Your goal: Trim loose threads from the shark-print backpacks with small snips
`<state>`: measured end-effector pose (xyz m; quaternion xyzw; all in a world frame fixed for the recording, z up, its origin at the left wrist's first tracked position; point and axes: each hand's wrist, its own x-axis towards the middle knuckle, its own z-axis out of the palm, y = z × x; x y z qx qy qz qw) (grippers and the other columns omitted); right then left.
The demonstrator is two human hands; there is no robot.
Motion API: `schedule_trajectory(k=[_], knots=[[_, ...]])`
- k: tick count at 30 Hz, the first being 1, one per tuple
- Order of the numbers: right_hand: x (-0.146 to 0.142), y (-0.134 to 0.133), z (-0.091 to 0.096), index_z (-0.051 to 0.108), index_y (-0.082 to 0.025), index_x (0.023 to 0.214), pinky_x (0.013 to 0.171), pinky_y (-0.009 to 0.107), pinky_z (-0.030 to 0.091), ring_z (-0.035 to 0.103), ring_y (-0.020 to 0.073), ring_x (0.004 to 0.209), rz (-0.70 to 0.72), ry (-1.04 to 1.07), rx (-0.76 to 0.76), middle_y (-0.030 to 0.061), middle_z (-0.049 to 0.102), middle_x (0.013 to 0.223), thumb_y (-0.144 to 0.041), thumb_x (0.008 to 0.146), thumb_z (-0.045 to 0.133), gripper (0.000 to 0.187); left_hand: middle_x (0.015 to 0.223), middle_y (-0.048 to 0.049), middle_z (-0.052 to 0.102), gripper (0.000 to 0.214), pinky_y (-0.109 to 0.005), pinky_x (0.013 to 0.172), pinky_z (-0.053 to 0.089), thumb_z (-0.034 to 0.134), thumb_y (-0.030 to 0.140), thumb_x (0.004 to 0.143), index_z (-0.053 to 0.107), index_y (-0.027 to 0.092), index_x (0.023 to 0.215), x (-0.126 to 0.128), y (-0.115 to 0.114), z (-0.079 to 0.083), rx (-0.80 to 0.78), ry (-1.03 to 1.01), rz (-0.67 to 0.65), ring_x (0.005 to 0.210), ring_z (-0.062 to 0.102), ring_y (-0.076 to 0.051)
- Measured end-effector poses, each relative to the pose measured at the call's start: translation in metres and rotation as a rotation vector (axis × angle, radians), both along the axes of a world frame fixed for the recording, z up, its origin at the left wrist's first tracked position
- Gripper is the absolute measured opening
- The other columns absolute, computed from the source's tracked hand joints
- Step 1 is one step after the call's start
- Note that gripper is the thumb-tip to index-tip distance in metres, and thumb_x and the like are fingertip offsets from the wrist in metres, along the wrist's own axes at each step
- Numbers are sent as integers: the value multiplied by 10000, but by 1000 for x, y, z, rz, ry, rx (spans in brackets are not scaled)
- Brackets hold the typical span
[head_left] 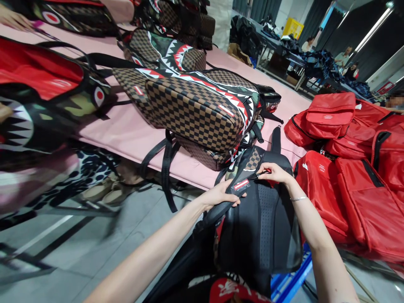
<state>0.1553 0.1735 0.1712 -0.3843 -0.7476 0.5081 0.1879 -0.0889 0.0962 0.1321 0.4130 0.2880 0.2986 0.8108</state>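
The left hand [221, 194] grips the shoulder strap [240, 185] of a black backpack [265, 227], fingers curled around it; the right hand [276, 172] pinches a small red-handled tool [260, 173].

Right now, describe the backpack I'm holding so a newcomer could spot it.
Below the near edge of the pink table, the black backpack sits under both hands. Unlike the checkered bag above and red bags beside it, its back panel is plain perforated black.

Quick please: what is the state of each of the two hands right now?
Left hand: closed on the strap of the black backpack.
Right hand: closed, pinching a small red-and-black tool.
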Motion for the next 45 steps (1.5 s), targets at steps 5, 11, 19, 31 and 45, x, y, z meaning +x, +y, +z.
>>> schedule_trajectory(k=[5,11,19,31,45], knots=[[-7,1,4,611,-136,782,700,262,444,553,132,722,78,-28,75,15,603,772,-385,690,698,280,982,-123,639,535,-270,591,479,725,150,640,465,134,1108,0,1,-1,23,11,-19,628,611,-127],[-18,1,7,618,-138,786,693,253,432,543,133,719,143,-63,113,8,597,757,-397,710,683,277,990,-127,640,573,-285,602,482,720,160,653,440,138,1153,-2,2,0,40,9,-27,629,617,-133],[-32,-4,16,625,-136,799,700,248,428,545,135,714,206,-85,174,10,605,757,-393,737,662,267,953,-129,651,538,-285,595,480,721,146,656,462,130,1128,1,2,3,46,-17,-12,646,632,-150],[-39,-14,20,629,-142,788,670,235,423,547,133,684,186,-97,278,10,620,744,-389,744,656,252,906,-98,658,558,-273,575,485,718,132,649,464,144,1145,4,2,8,60,-30,-5,634,634,-145],[-34,-8,24,625,-144,812,717,258,452,563,144,741,218,-56,142,14,617,784,-397,722,674,273,913,-104,660,569,-287,594,490,718,139,650,458,141,1156,4,1,11,89,-21,8,646,639,-152]])
